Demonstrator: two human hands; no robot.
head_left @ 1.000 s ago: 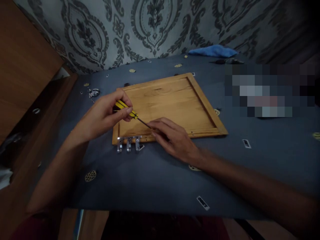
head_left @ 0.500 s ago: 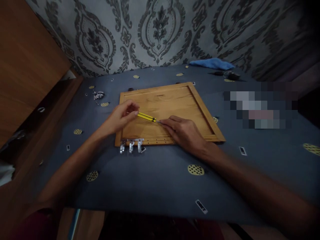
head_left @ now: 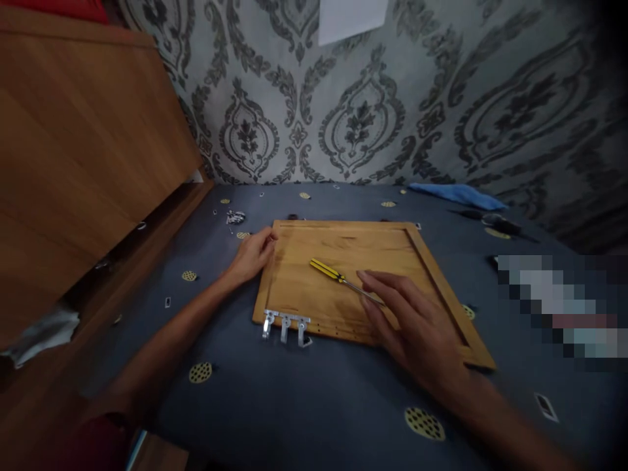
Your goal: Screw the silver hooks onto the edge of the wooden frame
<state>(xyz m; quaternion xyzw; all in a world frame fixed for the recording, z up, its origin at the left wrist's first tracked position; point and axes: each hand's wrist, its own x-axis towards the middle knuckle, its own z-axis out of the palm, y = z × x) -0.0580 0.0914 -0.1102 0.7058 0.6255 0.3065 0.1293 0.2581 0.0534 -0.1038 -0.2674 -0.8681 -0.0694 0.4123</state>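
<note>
A framed wooden panel (head_left: 338,245) lies flat on the dark bedsheet. At its upper left edge is my left hand (head_left: 252,255), closed with the fingers curled over the frame. A screwdriver (head_left: 326,269) with a yellow and black handle rests on the panel, its metal shaft pointing toward my right hand (head_left: 417,320). That hand hovers over the panel's right part, fingers apart and nothing gripped; the shaft's tip is hidden by them. Several silver hinges (head_left: 285,327) sit in a row on the near left edge, beside a line of small dark holes.
Loose metal hardware (head_left: 235,217) lies beyond my left hand. A wooden cabinet (head_left: 88,131) stands on the left. Toward the wall at right are a blue cloth (head_left: 458,195) and a dark tool (head_left: 495,222). A blurred-out item (head_left: 564,304) lies to the right.
My right hand has let go of the screwdriver's shaft and opened. My left hand has left the handle end for the panel's left edge. The view has tilted upward.
</note>
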